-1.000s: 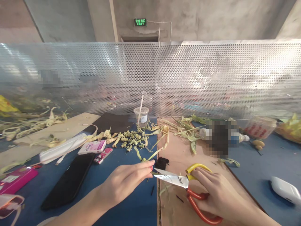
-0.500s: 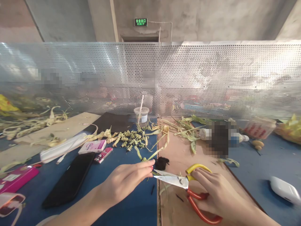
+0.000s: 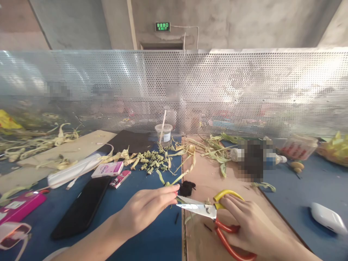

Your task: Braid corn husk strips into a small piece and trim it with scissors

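My right hand (image 3: 248, 221) holds a pair of scissors (image 3: 199, 209) by its yellow and red handles, the blades slightly apart and pointing left. The blade tips reach the fingertips of my left hand (image 3: 148, 206), which pinches a green plant strip (image 3: 178, 178) just over the blue table. Part of the strip is hidden by my fingers. Right behind the blades sits a small black bundle (image 3: 187, 188). A pile of small green knotted pieces (image 3: 153, 161) lies farther back, with pale dried strips (image 3: 191, 161) beside it.
At the left are a black phone (image 3: 81, 206), a magenta box (image 3: 24, 206), sunglasses (image 3: 13, 235) and a pink-white pack (image 3: 108, 169). A plastic cup (image 3: 164, 135) stands before the perforated metal screen (image 3: 231, 87). A white case (image 3: 327, 217) lies at the right.
The scissors have moved slightly left, closer to my left hand, and their blades look a little less apart. My left hand has hardly moved.
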Demonstrator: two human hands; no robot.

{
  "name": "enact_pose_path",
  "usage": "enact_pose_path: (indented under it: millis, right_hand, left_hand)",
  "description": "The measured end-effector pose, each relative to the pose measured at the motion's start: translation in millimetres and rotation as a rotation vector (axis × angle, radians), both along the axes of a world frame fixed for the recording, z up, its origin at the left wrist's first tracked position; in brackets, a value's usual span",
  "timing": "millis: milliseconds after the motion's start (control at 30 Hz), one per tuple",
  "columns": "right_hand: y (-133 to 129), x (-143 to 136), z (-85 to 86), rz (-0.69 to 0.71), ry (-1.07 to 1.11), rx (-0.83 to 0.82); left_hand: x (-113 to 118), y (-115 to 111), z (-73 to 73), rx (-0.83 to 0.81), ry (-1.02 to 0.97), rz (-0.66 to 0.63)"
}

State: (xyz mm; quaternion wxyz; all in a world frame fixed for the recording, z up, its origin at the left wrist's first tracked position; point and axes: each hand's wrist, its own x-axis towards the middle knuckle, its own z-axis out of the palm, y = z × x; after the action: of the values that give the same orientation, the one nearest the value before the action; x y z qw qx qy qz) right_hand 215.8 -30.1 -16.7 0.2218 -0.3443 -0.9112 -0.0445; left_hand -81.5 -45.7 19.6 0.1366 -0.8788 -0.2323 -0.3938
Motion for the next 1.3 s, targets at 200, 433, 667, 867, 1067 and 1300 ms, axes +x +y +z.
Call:
enact_pose_path:
  millis: [200, 433, 667, 867, 1067, 1300]
  right_hand:
    - [3, 1, -4.9, 0.028, 0.022, 0.065]
    - [2, 3, 6.2, -0.061, 0.071, 0.068]
    - [4, 0, 11.8, -0.051, 0.080, 0.232]
    - [11, 15, 9.4, -0.040, 0.054, 0.331]
    - [17, 24, 11.2, -0.057, 0.008, 0.422]
    - [12, 19, 16.9, -0.021, -0.021, 0.405]
  left_hand:
    - [-1, 0, -2.9, -0.019, -0.007, -0.007]
    - [-2, 2, -3.5, -0.012, -0.014, -0.013]
    - [2, 2, -3.0, 0.024, -0.040, 0.064]
    - [3, 2, 6.0, 0.040, -0.083, 0.077]
    - [3, 5, 10.2, 0.090, -0.132, 0.075]
    - [2, 4, 8.1, 0.074, -0.126, 0.077]
